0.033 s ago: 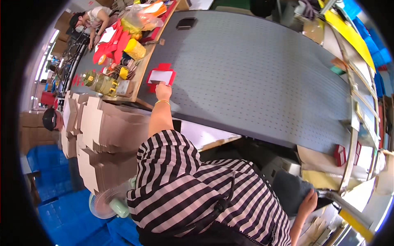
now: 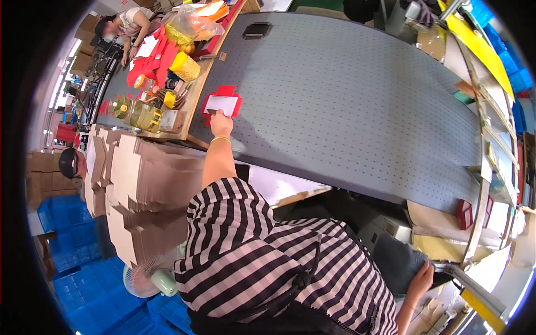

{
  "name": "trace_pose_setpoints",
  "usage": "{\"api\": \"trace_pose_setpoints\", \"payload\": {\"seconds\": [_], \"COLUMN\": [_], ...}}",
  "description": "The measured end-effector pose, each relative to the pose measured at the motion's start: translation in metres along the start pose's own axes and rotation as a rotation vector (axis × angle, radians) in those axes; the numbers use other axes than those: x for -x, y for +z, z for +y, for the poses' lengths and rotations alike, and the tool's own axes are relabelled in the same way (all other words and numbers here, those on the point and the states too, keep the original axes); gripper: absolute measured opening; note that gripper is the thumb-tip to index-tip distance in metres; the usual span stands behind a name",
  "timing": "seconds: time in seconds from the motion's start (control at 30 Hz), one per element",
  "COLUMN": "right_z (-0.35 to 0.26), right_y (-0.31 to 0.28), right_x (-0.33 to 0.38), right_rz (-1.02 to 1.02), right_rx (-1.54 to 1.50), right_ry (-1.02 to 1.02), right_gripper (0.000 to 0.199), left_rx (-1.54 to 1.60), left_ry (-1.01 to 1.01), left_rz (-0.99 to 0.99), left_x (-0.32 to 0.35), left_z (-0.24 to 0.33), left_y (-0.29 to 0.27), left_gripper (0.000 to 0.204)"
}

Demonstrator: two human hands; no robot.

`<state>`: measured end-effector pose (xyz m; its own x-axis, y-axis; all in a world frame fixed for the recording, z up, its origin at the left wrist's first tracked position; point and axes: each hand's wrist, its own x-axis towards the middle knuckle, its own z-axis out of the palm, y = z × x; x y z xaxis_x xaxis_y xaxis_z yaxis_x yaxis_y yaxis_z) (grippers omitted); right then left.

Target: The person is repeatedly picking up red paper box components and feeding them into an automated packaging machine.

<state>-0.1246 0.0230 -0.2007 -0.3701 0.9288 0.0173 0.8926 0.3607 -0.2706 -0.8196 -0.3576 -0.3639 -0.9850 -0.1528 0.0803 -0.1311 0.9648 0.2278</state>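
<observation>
At the near left edge of a grey perforated surface (image 2: 335, 95) lies a red cut-out sheet (image 2: 238, 104) with tabs and a white panel (image 2: 221, 104) on it. My left hand (image 2: 221, 124) reaches to its near edge, fingers curled together there. A small dark strip shows by those fingertips, too small to name. Down at the lower right, my right hand (image 2: 421, 282) holds the edge of a dark grey panel (image 2: 395, 261); its fingers bend over the rim. Farther up the grey surface is a flat black rectangular piece (image 2: 257, 30).
A wooden-edged counter at left holds a bottle (image 2: 139, 114), a yellow-lidded jar (image 2: 185, 67) and red sheets (image 2: 162, 56). Stacked cardboard blanks (image 2: 156, 173) and a fan (image 2: 142, 276) stand at my left. A metal frame (image 2: 477, 184) borders the right. Two other people are at left.
The view has shifted slightly. The red sheet and the black piece appear a touch farther right. Both my hands stay in nearly the same places.
</observation>
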Motion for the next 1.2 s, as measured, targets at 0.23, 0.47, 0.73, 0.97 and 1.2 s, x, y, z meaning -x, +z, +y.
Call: {"api": "trace_pose_setpoints", "payload": {"seconds": [0.23, 0.47, 0.73, 0.97, 1.2], "right_z": [-0.014, -0.004, -0.031, 0.032, 0.093], "right_y": [-0.013, -0.001, -0.051, -0.129, -0.153], "right_x": [-0.006, 0.009, 0.064, 0.179, 0.296], "right_rz": [-0.097, 0.001, 0.001, 0.361, 0.275], "right_rx": [0.048, 0.195, -0.445, -0.647, -1.004], "right_ry": [-0.023, -0.135, -0.265, -0.146, -0.007], "right_gripper": [0.03, 0.034, 0.036, 0.051, 0.071], "left_rx": [-0.295, 0.347, 1.012, 0.917, 0.743], "left_ry": [0.247, 0.639, 1.515, 2.477, 2.69], "left_rz": [0.019, -0.273, -1.127, -1.117, -1.681], "left_x": [-0.039, 0.004, 0.316, 0.563, 0.708], "left_z": [-0.028, 0.088, 0.316, 0.323, 0.281], "left_y": [-0.001, 0.017, -0.178, -0.328, -0.393], "left_gripper": [0.037, 0.025, 0.013, 0.016, 0.017]}}
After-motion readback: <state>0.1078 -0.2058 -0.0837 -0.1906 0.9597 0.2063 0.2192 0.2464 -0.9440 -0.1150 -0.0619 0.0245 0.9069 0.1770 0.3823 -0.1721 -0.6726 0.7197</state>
